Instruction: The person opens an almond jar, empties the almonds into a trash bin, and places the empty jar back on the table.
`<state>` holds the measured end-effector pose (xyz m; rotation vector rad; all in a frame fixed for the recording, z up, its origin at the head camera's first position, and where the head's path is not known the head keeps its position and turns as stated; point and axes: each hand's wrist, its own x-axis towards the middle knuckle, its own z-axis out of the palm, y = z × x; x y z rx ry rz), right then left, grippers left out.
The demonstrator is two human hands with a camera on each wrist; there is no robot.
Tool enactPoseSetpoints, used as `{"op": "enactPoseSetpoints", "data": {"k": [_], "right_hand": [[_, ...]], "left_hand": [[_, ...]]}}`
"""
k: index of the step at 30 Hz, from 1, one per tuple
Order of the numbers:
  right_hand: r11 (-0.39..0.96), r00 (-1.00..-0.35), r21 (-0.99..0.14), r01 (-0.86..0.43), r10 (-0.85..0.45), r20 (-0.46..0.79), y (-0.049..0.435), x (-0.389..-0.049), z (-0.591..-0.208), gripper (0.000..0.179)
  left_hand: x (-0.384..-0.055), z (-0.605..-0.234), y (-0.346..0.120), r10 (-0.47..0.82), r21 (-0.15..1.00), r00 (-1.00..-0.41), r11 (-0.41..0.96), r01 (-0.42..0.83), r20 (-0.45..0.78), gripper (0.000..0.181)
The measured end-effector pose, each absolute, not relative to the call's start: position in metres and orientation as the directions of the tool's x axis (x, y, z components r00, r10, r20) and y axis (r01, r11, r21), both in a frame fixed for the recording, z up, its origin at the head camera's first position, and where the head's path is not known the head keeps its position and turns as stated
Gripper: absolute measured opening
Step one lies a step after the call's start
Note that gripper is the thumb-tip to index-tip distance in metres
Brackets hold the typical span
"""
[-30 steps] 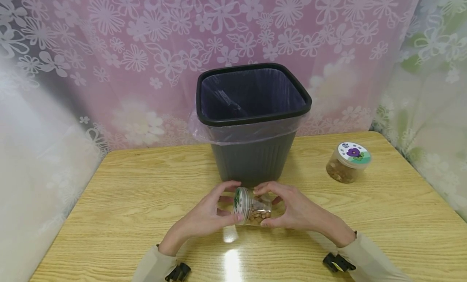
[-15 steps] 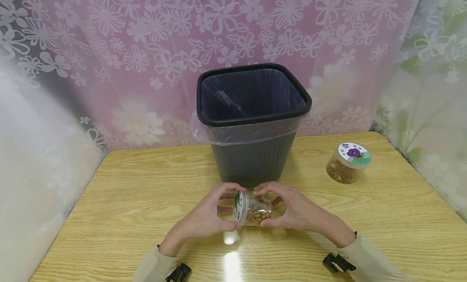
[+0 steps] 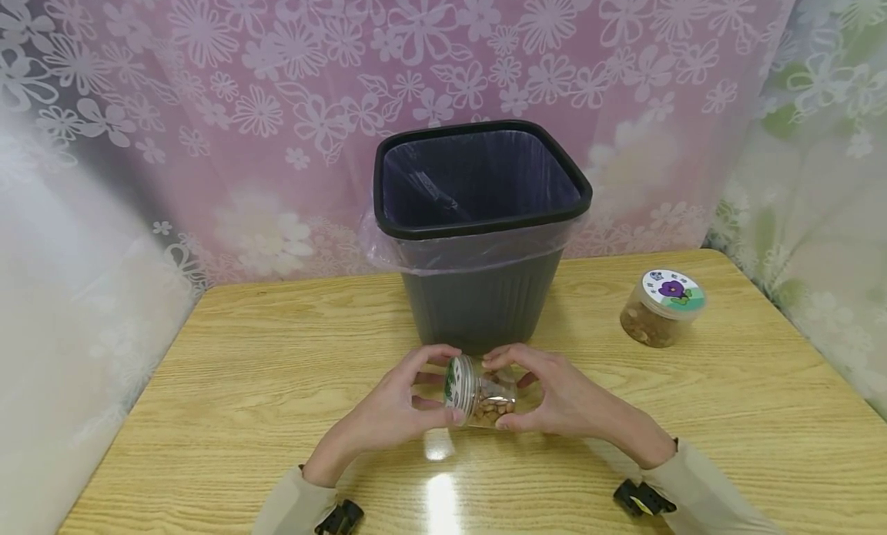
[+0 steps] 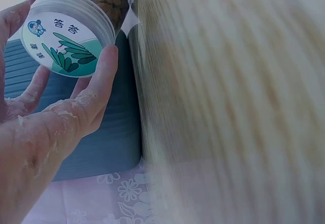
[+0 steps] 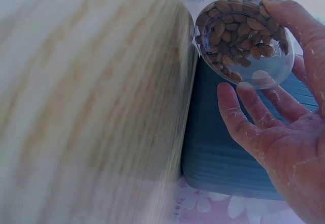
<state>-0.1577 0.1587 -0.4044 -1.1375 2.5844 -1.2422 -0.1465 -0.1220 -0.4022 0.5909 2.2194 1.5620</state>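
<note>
A clear plastic jar (image 3: 495, 400) partly filled with almonds (image 5: 244, 33) lies on its side, low over the table in front of the bin. Its lid (image 4: 66, 43) faces left and bears a white and green label with drawn leaves. The thumb and fingers of my left hand (image 3: 395, 413) grip the lid by its rim. On the other side my right hand (image 3: 564, 392) holds the jar's body, thumb on the near side and fingers over the far side. The jar's round base shows in the right wrist view.
A dark grey bin (image 3: 478, 304) with a thin plastic liner stands just behind both hands. To the right sits a second jar (image 3: 658, 312) with brown contents and a purple-flower label. The wooden table (image 3: 277, 342) meets a floral curtain (image 3: 277, 135) at the back.
My left fingers and thumb have shifted on the rim of the lid, and the label's visible part has changed. My right hand keeps its hold on the jar in the same place.
</note>
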Motion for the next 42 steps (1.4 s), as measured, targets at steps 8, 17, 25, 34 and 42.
{"op": "enactPoseSetpoints", "data": {"k": [8,17,25,34,42], "right_hand": [[0.400,-0.721,-0.690,-0.603,-0.643,0.258,0.158,-0.158,-0.404,0.055],[0.397,-0.717,-0.696,-0.598,-0.654,0.243,0.157,-0.159,-0.405,0.054],[0.410,-0.714,-0.685,-0.602,-0.660,0.233,0.157,-0.158,-0.400,0.061],[0.448,-0.706,-0.637,-0.627,-0.673,0.222,0.160,-0.158,-0.398,0.071],[0.460,-0.718,-0.649,-0.606,-0.668,0.198,0.160,-0.159,-0.397,0.071]], "left_hand": [[-0.146,-0.400,-0.120,0.512,0.925,-0.856,0.356,0.136,-0.071,0.071],[-0.145,-0.401,-0.120,0.541,0.944,-0.839,0.305,0.122,-0.066,0.080],[-0.145,-0.400,-0.121,0.507,0.942,-0.860,0.316,0.116,-0.064,0.077],[-0.144,-0.393,-0.136,0.457,0.922,-0.886,0.372,0.107,-0.082,0.077],[-0.145,-0.391,-0.162,0.396,0.914,-0.917,0.390,0.112,-0.057,0.078]]}}
